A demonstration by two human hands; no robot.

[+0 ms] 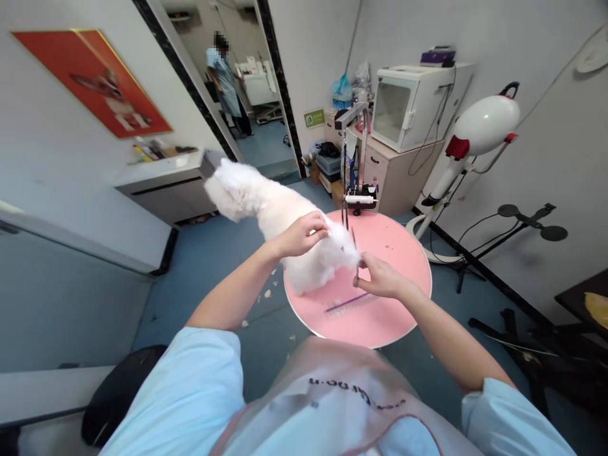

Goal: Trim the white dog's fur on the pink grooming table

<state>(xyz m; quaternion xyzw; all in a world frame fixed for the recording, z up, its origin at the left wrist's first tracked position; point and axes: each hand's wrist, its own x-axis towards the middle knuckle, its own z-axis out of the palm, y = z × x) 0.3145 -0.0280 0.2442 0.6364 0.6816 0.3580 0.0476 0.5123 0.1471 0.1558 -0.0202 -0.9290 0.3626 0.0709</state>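
A fluffy white dog is on the round pink grooming table, its head toward the right and its fluffy hind end to the left. My left hand is closed on the fur behind its head, fingers curled and thumb showing. Beside the dog's muzzle, my right hand grips a pair of scissors; the blades point up and away from me, close to the face. A finger loop shows near the thumb. On the tabletop below lies a metal comb with a purple spine.
A grooming arm with dark straps rises at the table's far edge. To the right stands a white dryer on a stand. A white cabinet sits on drawers. Fur clumps litter the blue floor. Another person stands beyond the doorway.
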